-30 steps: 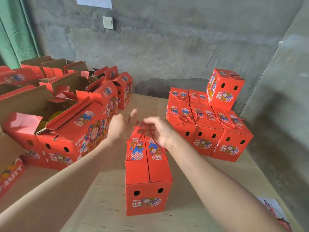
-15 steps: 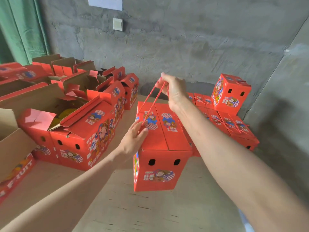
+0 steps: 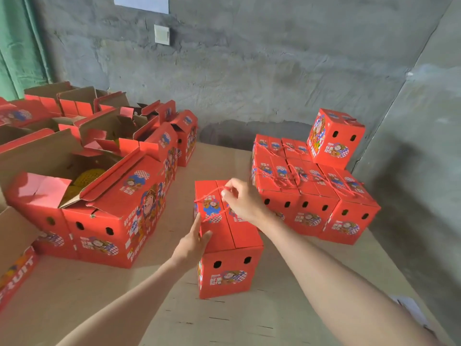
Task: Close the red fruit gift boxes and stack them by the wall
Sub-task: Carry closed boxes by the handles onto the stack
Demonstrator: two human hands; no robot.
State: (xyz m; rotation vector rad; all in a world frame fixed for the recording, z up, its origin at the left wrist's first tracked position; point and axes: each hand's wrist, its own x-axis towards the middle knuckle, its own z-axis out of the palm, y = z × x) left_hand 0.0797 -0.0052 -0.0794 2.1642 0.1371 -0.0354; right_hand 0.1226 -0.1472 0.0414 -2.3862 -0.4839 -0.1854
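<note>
A closed red gift box (image 3: 232,275) stands on the wooden platform (image 3: 174,315) in the middle of the view. My right hand (image 3: 243,202) pinches its red cord handle (image 3: 212,193) just above the lid. Fingers of my left hand (image 3: 193,242) lie straight against the box's left top edge. To the right, by the grey wall, several closed red boxes (image 3: 311,203) stand in rows, with one more box (image 3: 335,137) set on top at the back.
On the left stand several open red boxes (image 3: 104,211), flaps up, yellow netted fruit (image 3: 87,177) visible inside one. A cardboard carton (image 3: 15,265) marked FRUIT is at the left edge. Concrete walls meet in the corner at the right. Paper lies at the bottom right (image 3: 409,308).
The box hung lifted from its cord in my right hand half a second ago; now it stands lower on the platform, closer to the stacked boxes. My left hand stays at its left side.
</note>
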